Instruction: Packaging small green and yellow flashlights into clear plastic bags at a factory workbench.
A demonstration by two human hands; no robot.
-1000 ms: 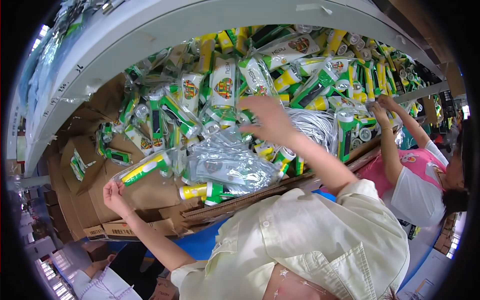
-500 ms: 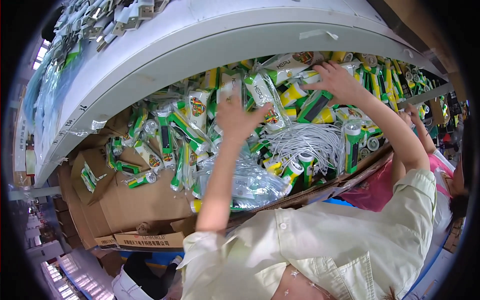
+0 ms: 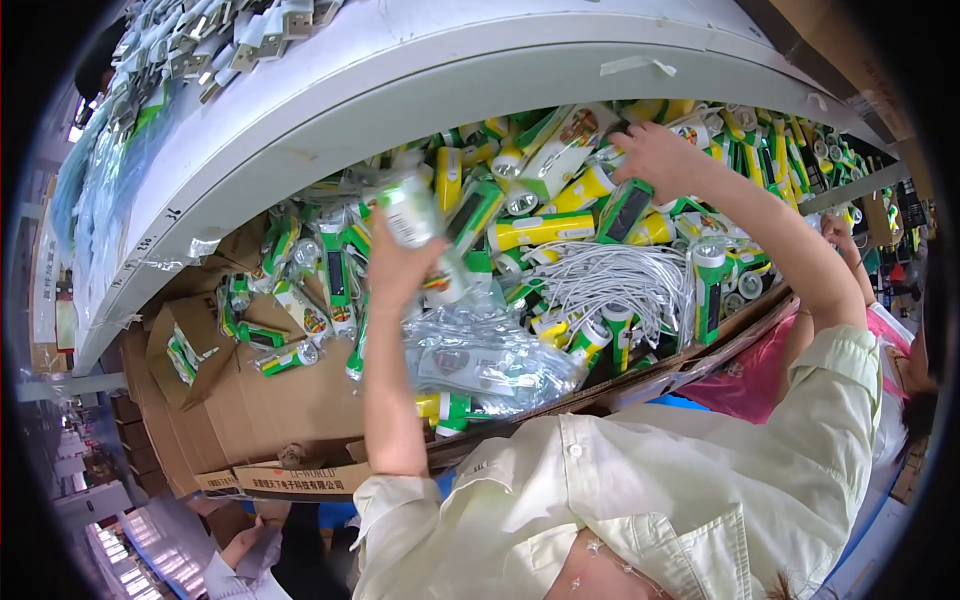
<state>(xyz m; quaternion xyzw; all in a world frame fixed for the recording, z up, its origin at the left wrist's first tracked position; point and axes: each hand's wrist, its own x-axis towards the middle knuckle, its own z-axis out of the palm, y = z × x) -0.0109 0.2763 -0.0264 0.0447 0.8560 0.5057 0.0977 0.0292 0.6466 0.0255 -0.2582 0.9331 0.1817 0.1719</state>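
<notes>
My left hand [image 3: 400, 262] is raised over the left-middle of the pile, its fingers wrapped round bagged flashlights [image 3: 410, 212] that are white and green and smeared by motion. Farther right, my right hand [image 3: 658, 160] reaches into the back of the pile. Its curled fingers are at the edge of a tilted, clear-bagged white and green flashlight [image 3: 570, 150] and appear to pinch it; the fingertips are partly hidden. Just below that hand lies a green flashlight with a dark panel [image 3: 625, 210]. A loose yellow flashlight [image 3: 540, 231] rests between the two hands.
A large cardboard box [image 3: 290, 400] holds the pile under a white shelf edge [image 3: 480, 85]. White cables [image 3: 610, 290] and clear plastic bags [image 3: 480, 360] lie near its front. USB cables [image 3: 230, 40] sit on the shelf. Another person's hand [image 3: 835, 232] is at the right.
My left hand has closed on bagged flashlights and moved left with them, baring loose yellow and green ones. My right hand's spread fingers have curled in, and the bagged flashlight beside them has tilted.
</notes>
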